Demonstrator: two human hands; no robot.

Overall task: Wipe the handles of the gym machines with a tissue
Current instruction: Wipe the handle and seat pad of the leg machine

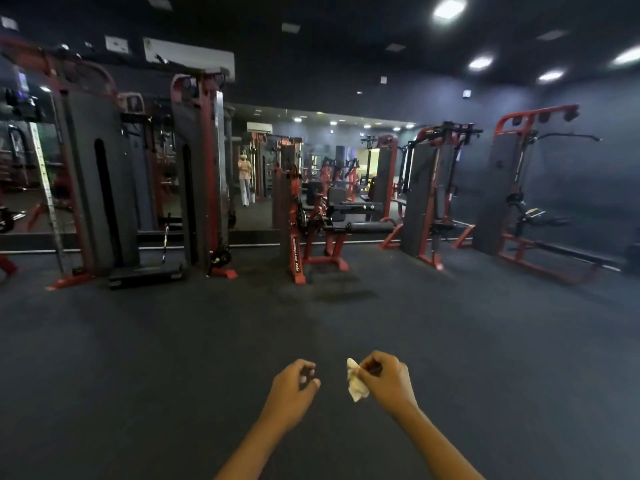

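Right hand: the right hand [384,377] is held out low in front of the person, fingers curled, its grip clamped on a crumpled white tissue [356,381].
Tissue: it sticks out from the left side of the right fist, in the air above the floor [173,341], touching no machine.
Left hand: the left hand [294,384] is just beside the right, apart from the tissue, fingers curled together with nothing in its grip.
Machines: red-and-black gym machines [311,216] stand in a row along the far wall, well apart from both hands; their handles are too small and blurred to pick out.
Mirror: a wall mirror [256,168] behind the machines reflects a standing person.
Ceiling: bright panel lights [449,9] upper right.
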